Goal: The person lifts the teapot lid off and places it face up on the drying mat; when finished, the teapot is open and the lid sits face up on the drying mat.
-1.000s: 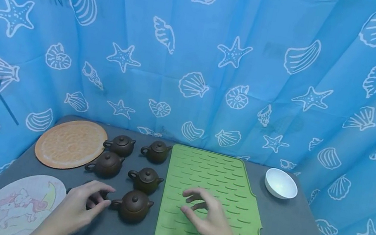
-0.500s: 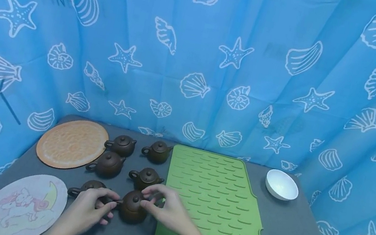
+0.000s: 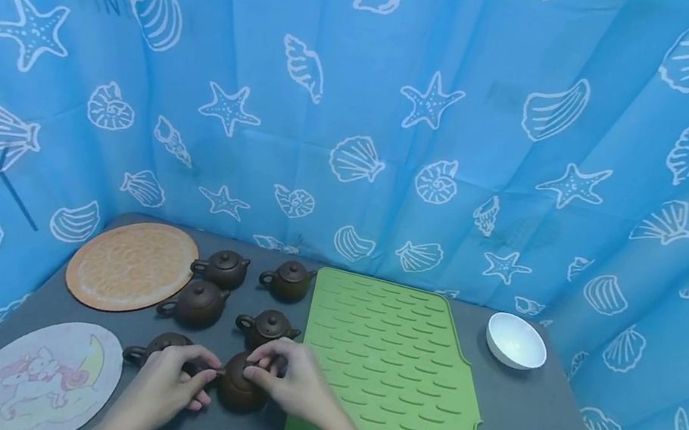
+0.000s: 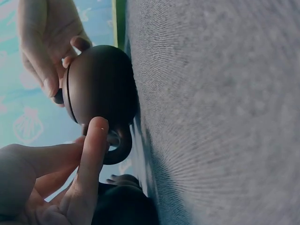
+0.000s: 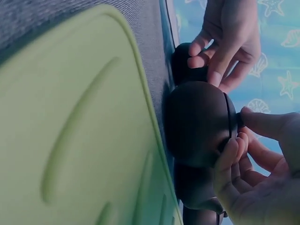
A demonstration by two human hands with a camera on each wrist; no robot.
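Observation:
A dark brown teapot [image 3: 240,390] stands on the grey tabletop, lid on, at the front of the right-hand column of teapots. My left hand [image 3: 177,379] pinches its handle [image 4: 123,149] between thumb and finger. From the right, my right hand [image 3: 295,385] reaches over the lid and pinches the knob [image 5: 241,119], with other fingers around the spout [image 4: 80,43]. Another teapot [image 3: 168,341] sits just behind and left of my left hand, partly covered by it.
Several more teapots [image 3: 199,303] stand in two columns farther back. Right of them lies a green ridged mat [image 3: 388,361], with a white bowl [image 3: 516,341] beyond it. At left are an orange round mat [image 3: 131,266] and a unicorn-print round mat [image 3: 42,377].
My right hand has come left from above the green mat to the teapot's lid. My left hand has shifted slightly right onto the handle. The teapot stays in place.

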